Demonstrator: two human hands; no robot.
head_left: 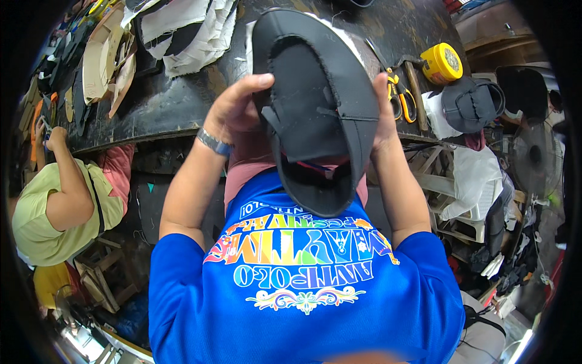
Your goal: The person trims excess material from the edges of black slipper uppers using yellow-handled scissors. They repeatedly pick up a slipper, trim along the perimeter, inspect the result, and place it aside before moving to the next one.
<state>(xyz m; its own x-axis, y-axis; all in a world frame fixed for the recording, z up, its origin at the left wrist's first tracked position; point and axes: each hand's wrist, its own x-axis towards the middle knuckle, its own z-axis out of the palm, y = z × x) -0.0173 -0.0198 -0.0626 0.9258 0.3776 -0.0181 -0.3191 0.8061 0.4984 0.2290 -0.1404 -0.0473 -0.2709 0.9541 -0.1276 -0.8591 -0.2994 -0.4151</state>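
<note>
Between my two hands is a black shoe upper (357, 130), held over the front edge of the dark worktable. Its underside opening faces up, with a rough gathered edge around it and black lining inside. The wider rounded end points away from me, and the other end hangs down toward my blue shirt. My left hand (239, 106) grips its left side, thumb laid along the edge and fingers partly behind. On the right side, my right hand (384, 115) presses against the upper, its fingers mostly hidden underneath. White cloth shows behind the upper.
Right of the upper lie yellow-handled scissors (405, 100), a hammer (414, 91), a yellow tub (441, 64) and another black upper (470, 103). Tan cut pieces (106, 57) and white fabric (200, 36) lie at the table's left. A co-worker in a light green shirt (60, 209) sits at left.
</note>
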